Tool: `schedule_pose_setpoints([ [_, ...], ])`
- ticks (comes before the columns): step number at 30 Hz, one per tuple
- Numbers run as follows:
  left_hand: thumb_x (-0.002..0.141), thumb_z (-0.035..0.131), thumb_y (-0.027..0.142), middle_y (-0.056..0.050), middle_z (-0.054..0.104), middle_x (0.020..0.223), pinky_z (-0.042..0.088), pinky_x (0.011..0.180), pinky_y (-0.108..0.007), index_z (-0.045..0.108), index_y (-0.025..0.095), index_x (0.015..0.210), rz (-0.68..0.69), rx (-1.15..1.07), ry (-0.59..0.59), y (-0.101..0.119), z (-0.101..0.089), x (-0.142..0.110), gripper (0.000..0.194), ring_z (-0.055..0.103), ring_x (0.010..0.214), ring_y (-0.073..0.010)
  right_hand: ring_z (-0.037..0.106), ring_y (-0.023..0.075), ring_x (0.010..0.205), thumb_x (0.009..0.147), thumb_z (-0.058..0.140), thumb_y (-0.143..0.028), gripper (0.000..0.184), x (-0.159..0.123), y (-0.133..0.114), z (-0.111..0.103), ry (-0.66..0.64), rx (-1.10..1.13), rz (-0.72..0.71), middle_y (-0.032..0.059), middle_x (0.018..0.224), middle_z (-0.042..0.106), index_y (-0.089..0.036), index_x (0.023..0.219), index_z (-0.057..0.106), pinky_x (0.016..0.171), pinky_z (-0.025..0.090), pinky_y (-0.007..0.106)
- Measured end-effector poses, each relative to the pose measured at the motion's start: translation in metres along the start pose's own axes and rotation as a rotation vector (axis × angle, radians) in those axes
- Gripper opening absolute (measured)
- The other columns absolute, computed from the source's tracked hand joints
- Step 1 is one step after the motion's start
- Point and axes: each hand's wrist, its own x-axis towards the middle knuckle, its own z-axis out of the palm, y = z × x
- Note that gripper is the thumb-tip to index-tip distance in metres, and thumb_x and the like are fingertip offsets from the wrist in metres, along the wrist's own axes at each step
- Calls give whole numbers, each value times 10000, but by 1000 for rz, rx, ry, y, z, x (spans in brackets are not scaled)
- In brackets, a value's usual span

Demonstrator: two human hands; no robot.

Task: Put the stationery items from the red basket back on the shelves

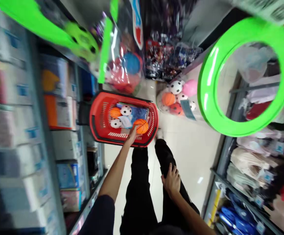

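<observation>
My left hand (pixel 133 134) reaches down into a red shopping basket (pixel 98 121) on the floor and touches an orange mini basketball (pixel 142 125); its fingers curl against the ball. In the basket also lie another orange ball (pixel 115 112), two small black-and-white soccer balls (pixel 125 110) and a blue packet (pixel 138 113). My right hand (pixel 171 179) rests flat on my right knee, fingers spread, holding nothing. My black trousers fill the lower middle.
A clear bag of small balls (pixel 177 98) stands on the floor beyond the basket. Shelves of boxed goods (pixel 58 114) line the left, folded textiles (pixel 252 163) the right. A green ring (pixel 247 75) hangs at upper right; bagged toys (pixel 122 65) hang above the basket.
</observation>
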Motion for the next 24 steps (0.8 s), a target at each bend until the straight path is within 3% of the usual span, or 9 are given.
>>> schedule_pose_setpoints([
  [2,1107,68,605,-211,733,1300,638,915,-463,507,125,1556,6,-167,-137,41,-16,-68,790,748,1101,-287,463,503,1475,928,595,-288,839,-2,1,-24,-41,222,45,371,1651,390,21,1671,357,1177,374,651],
  [4,1034,9,740,-238,752,1232,641,900,-479,590,113,1498,38,-299,-260,83,-38,-142,972,760,1079,-324,456,515,1495,886,621,-273,802,-7,-2,-62,-69,442,60,390,1624,420,45,1604,455,1204,322,703],
  [6,955,83,873,-256,761,1183,636,881,-482,638,93,1444,43,-459,-399,122,-60,-214,1075,759,1079,-360,535,475,1451,898,612,-314,674,-18,-6,-114,-66,597,-15,364,1521,560,33,1476,597,1217,347,676],
  [8,885,197,962,-252,770,1147,632,803,-445,663,96,1409,8,-611,-544,156,-75,-277,1114,765,1043,-369,636,381,1370,970,548,-398,557,-39,-6,-175,-41,740,-169,271,1404,690,-41,1376,682,1207,434,570],
  [11,857,284,988,-234,777,1150,584,616,-320,659,124,1414,-64,-714,-720,199,-78,-354,1094,780,942,-324,675,255,1338,1070,410,-557,585,-86,0,-266,22,960,-417,144,1469,686,-171,1449,633,1179,503,426],
  [14,864,222,993,-224,791,1058,545,508,-273,683,113,1368,-82,-655,-809,236,-61,-418,1115,785,843,-296,612,247,1428,1051,506,-662,661,-140,10,-342,84,1241,-713,117,1661,517,-258,1575,504,1219,475,429],
  [17,860,174,1009,-207,780,824,503,423,-273,743,72,1240,-98,-380,-809,265,-35,-478,1160,727,593,-251,540,293,1500,939,757,-620,825,-186,26,-392,73,1400,-1032,123,1702,457,-300,1633,447,1245,450,474],
  [21,822,118,1040,-220,774,778,505,425,-277,722,65,1317,26,-206,-698,283,3,-543,1249,720,551,-259,538,306,1500,966,699,-661,719,-215,61,-417,69,1470,-1057,116,1604,577,-275,1559,568,1246,459,468],
  [24,827,312,1037,-227,789,1179,622,577,-342,610,178,1506,225,-340,-444,277,46,-565,1135,801,835,-317,513,303,1522,965,681,-683,742,-215,91,-417,57,1598,-1010,104,1641,535,-303,1583,529,1236,473,476],
])
